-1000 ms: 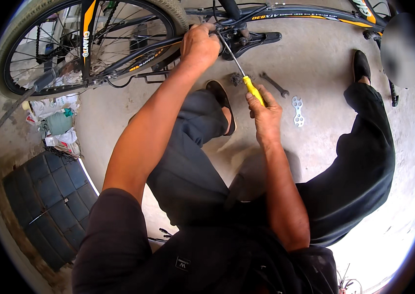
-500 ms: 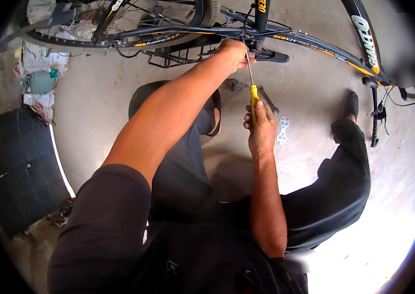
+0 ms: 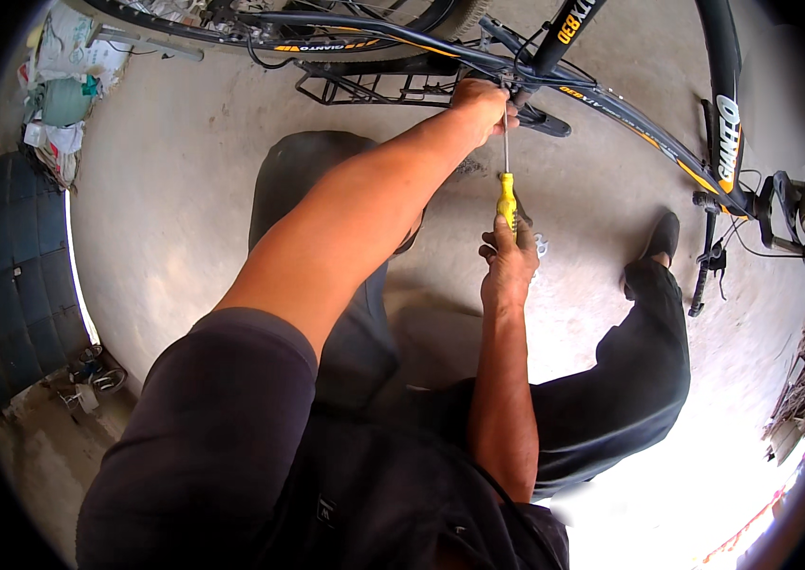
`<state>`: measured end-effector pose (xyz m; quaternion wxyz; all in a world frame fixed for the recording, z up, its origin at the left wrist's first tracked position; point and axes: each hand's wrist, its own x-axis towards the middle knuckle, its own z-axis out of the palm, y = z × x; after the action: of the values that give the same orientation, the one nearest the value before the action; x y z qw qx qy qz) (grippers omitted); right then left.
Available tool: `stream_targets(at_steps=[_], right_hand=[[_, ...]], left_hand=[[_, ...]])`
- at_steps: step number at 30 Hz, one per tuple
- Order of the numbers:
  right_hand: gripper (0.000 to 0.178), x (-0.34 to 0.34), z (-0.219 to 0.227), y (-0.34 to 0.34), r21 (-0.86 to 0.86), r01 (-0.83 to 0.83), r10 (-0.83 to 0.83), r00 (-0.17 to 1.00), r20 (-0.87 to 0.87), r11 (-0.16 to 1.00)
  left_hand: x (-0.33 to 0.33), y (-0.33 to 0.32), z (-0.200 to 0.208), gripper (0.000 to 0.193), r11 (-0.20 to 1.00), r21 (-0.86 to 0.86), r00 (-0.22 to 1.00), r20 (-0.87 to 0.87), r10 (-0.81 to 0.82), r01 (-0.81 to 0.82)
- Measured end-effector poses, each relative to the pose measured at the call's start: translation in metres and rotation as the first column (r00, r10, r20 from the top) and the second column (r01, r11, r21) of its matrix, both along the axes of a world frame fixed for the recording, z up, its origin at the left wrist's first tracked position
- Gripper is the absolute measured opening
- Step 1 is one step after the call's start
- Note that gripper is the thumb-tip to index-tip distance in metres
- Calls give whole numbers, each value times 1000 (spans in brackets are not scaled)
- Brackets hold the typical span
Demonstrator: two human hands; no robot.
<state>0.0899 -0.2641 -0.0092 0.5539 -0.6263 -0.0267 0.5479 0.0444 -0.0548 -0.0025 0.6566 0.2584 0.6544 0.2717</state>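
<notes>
Your right hand (image 3: pixel 509 266) is closed around the back end of a yellow-handled screwdriver (image 3: pixel 507 195). Your thumb lies along the handle, which probably helps you keep it pointing straight. The screwdriver is just below the bicycle (image 3: pixel 611 103), and its thin metal rod runs up to the bicycle's middle, where the tubes meet. I can't see the tip, because your left hand and the bike's parts hide it. The long rod seems handy, since your right hand can be back from the bicycle with room to turn.

Your left hand (image 3: pixel 483 106) is up against the bicycle's middle, with its fingers bent near the rod. It may be there to guide the tip or hold a part firm. I can't tell how far it is open, or if it is gripping something.

A black wire rack (image 3: pixel 383 87) is by the bicycle's back wheel, and a black metal bar (image 3: pixel 547 122) sticks out from its middle, just past your left fingers. A silver flat spanner (image 3: pixel 541 245) lies on the floor below the bicycle, partly behind your right hand, perhaps put there to be easy to reach. Your right shoe (image 3: pixel 665 237) is near the bicycle's handlebar (image 3: pixel 701 271), and your wide-apart legs likely give your arms space.
</notes>
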Motion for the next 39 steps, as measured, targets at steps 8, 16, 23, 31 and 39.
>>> stream_targets(at_steps=[8,16,23,31,39], right_hand=[[46,-4,4,3,9,-23,23,999,-38,1000],[43,-5,-5,3,18,-35,36,997,-69,999],[39,-5,-4,3,65,-22,38,964,-263,998],[39,-8,-8,3,64,-46,63,953,-298,997],[38,-9,-8,6,58,-7,20,973,-231,998]], left_hand=[[-1,9,-1,15,999,-2,997,55,47,-47],[3,12,-9,10,996,4,992,86,93,-94],[3,12,-7,14,996,30,996,40,78,-80],[-3,15,-8,16,998,17,998,21,64,-64],[-1,13,-3,16,999,53,1000,4,6,-6]])
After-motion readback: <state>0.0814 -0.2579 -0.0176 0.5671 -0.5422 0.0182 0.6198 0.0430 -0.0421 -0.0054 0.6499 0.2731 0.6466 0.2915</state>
